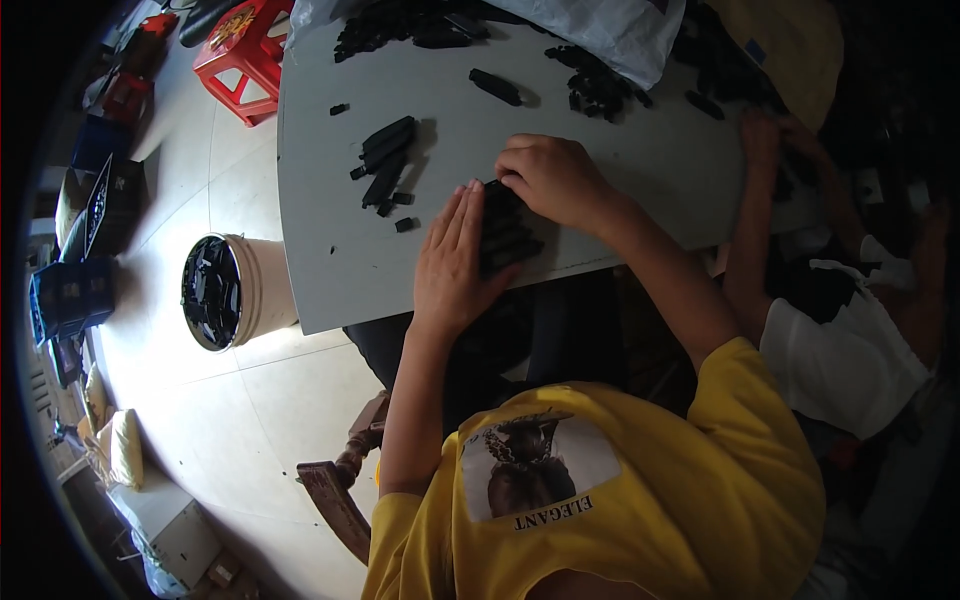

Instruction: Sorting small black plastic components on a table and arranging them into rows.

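Note:
On the grey-white table, near its front edge, a row of long black pieces (506, 232) lies side by side. Along its left side my left hand (452, 255) rests with straight fingers pressed together, and its thumb reaches around the near end, so the row is held between them. My right hand (548, 178) is closed at the far end, fingers curled in a pinch; whatever is in the fingertips is hidden. Left of my hands lies a small loose pile of black pieces (385, 160). A single black piece (495, 87) lies farther back.
Heaps of black pieces (598, 85) lie at the table's back beside a white plastic bag (610, 35). A white bucket (268, 290) full of black pieces stands on the floor at left, with a red stool (240, 60) behind. Another person's arms (755, 200) reach in at right.

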### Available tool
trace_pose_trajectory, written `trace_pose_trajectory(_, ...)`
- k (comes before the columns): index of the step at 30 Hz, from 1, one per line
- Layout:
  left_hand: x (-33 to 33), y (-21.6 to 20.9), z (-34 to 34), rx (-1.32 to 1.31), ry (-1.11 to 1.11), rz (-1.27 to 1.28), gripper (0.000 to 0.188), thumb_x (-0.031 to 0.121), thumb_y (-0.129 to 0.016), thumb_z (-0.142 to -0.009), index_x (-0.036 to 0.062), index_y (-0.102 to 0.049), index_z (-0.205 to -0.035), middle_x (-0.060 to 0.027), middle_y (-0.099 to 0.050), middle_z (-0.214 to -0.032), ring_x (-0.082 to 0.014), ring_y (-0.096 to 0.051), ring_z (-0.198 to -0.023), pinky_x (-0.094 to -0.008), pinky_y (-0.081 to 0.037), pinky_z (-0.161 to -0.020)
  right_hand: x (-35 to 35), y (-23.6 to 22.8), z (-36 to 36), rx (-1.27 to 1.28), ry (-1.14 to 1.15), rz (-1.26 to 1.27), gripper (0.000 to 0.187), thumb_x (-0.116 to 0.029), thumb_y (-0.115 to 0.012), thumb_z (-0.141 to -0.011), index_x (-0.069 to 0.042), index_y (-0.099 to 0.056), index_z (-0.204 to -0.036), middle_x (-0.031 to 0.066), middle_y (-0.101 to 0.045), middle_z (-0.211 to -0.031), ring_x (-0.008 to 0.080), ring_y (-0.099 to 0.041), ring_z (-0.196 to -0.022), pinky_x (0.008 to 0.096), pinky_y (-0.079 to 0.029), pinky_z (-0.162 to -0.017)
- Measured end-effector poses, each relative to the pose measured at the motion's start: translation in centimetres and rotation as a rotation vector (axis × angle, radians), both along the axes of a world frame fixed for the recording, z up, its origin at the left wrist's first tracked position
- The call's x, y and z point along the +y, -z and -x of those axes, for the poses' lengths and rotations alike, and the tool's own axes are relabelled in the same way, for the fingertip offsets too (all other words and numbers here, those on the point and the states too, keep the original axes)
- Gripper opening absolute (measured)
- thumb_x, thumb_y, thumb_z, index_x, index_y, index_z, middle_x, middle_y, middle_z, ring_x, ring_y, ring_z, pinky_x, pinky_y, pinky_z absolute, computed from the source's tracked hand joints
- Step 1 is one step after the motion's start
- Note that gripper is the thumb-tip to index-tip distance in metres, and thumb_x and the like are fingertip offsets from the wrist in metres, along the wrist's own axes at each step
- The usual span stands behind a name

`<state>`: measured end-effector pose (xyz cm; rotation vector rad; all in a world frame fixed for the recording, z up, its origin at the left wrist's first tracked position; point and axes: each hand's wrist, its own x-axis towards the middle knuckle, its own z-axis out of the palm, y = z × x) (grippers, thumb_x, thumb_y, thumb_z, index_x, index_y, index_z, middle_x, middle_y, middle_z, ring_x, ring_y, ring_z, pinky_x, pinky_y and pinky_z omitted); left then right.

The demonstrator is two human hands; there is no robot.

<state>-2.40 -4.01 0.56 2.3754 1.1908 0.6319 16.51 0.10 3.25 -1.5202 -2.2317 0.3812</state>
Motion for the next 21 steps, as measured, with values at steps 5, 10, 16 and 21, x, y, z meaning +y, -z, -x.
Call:
trace_pose_trajectory(5,0.00,0.15,0.12,-0.016,0.008,-0.010,0.098,0.024,-0.080,-0.065,0.0030,-0.028,-0.145,-0.0107,-0.040,-0.145,-0.0288,-0.036,-0.136,-0.0418,-0.034,-0.108,0.14,-0.47,0.01,-0.025,-0.009,0.021,0.006,-0.010,-0.066,-0.080,-0.005,-0.064,-0.081,0.0068,-0.062,-0.084,0.0266,-0.063,-0.080,0.0376,-0.051,-0.070)
trace_pose_trajectory(10,0.12,0.27,0.14,-0.025,0.012,-0.003,0.097,0.024,-0.080,-0.065,0.0027,-0.029,-0.144,-0.0109,-0.040,-0.145,-0.0287,-0.036,-0.136,-0.0418,-0.034,-0.108,0.27,-0.57,0.27,-0.118,-0.027,0.031,0.005,-0.009,-0.066,-0.080,-0.004,-0.064,-0.081,0.0076,-0.062,-0.084,0.0274,-0.063,-0.080,0.0378,-0.051,-0.070)
trace_pose_trajectory(16,0.20,0.19,0.04,-0.050,0.009,-0.001,0.100,0.021,-0.081,-0.063,0.0053,-0.028,-0.146,-0.0113,-0.042,-0.143,-0.0291,-0.037,-0.135,-0.0404,-0.035,-0.108,0.44,-0.45,0.12,-0.155,-0.029,0.007,0.006,-0.009,-0.066,-0.080,-0.004,-0.063,-0.080,0.0077,-0.061,-0.084,0.0280,-0.063,-0.079,0.0381,-0.051,-0.069)
trace_pose_trajectory(21,0.16,0.20,0.04,-0.047,0.012,0.009,0.100,0.021,-0.081,-0.062,0.0059,-0.028,-0.146,-0.0098,-0.041,-0.144,-0.0285,-0.037,-0.135,-0.0423,-0.034,-0.108,1.02,-0.80,0.50,-0.083,-0.037,0.083,0.009,-0.009,-0.067,-0.079,-0.003,-0.061,-0.078,0.0086,-0.061,-0.081,0.0292,-0.062,-0.078,0.0396,-0.050,-0.069)
